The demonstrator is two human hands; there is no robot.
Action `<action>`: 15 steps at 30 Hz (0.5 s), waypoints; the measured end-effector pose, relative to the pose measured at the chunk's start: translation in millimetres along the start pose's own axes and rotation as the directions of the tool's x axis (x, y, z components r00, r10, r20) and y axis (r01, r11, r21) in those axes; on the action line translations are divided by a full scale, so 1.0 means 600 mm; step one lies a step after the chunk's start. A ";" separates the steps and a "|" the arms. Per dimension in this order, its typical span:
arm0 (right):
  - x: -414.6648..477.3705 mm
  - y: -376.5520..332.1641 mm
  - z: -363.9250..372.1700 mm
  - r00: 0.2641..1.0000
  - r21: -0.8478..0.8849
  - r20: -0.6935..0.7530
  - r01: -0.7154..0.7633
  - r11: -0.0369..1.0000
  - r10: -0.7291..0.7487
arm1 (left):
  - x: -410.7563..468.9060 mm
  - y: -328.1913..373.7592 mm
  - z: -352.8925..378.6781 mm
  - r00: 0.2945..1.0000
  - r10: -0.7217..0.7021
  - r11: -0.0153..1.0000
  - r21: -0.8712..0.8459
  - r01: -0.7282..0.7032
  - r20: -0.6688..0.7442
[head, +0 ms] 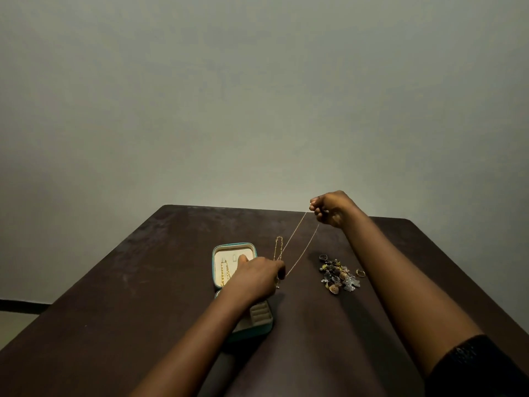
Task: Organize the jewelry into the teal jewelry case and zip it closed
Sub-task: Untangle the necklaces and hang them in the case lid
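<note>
**A:** We log the thin necklace (303, 247) as off the table, drawn taut in two strands between both hands. Its long axis runs diagonally, far-right high to near-left low.

**B:** Which end is nearer the case?

**A:** The lower one. Our left hand (257, 277) pinches it just beside the right edge of the teal jewelry case (220, 250), with one finger reaching over the open lid. Our right hand (332, 209) is raised near the table's far edge, well apart from the case, with fingers curled tight on the upper end.

**B:** So both grips are clamped on the chain.

**A:** Yes. The case lies open to the left, with a thicker gold chain (224, 272) already on the cream lid panel.

**B:** We judge that the right hand must swing left to bring the strands over the lid. The earring pile (339, 275) sits untouched to the right.
</note>
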State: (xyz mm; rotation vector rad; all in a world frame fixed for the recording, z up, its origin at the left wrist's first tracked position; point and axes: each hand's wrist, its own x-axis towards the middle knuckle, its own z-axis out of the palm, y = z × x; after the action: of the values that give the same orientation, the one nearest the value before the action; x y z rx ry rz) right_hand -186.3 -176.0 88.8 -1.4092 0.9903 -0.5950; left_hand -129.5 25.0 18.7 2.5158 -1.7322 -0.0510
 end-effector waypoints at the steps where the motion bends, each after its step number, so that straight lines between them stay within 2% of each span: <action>1: -0.032 -0.012 -0.012 1.000 -0.002 0.009 0.014 1.000 -0.014 | -0.018 0.004 -0.005 0.999 -0.010 1.000 0.018 0.011 -0.033; 6: -0.098 -0.037 -0.029 0.998 0.002 0.062 0.023 1.000 -0.023 | -0.026 -0.002 -0.006 0.983 -0.184 0.969 0.168 0.183 -0.012; 9: -0.126 -0.042 -0.032 0.992 0.055 0.124 0.017 0.998 -0.024 | -0.024 -0.009 -0.004 0.961 -0.274 0.958 0.089 0.272 0.019; 10: -0.135 -0.044 -0.034 0.990 0.084 0.137 0.023 0.996 -0.034 | -0.023 -0.010 -0.006 0.955 -0.295 0.955 -0.005 0.295 0.026; 12: -0.153 -0.046 -0.036 0.985 0.143 0.165 0.028 0.989 -0.051 | -0.021 -0.014 -0.011 0.952 -0.305 0.899 -0.322 0.297 0.025; 13: -0.163 -0.047 -0.038 0.982 0.167 0.180 0.026 0.986 -0.057 | -0.022 -0.015 -0.013 0.954 -0.300 0.814 -0.518 0.263 0.012; 14: -0.172 -0.047 -0.039 0.978 0.193 0.200 0.021 0.981 -0.060 | -0.025 -0.014 -0.015 0.952 -0.305 0.672 -0.707 0.220 0.007; 15: -0.181 -0.047 -0.041 0.973 0.221 0.221 0.010 0.975 -0.060 | -0.027 -0.011 -0.018 0.947 -0.321 0.472 -0.862 0.186 0.029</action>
State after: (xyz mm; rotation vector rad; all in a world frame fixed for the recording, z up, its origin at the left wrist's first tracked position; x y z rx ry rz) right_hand -255.0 -100.9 141.7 -1.2685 0.6967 -0.5380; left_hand -128.4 43.0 28.6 1.8732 -0.8578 -0.5937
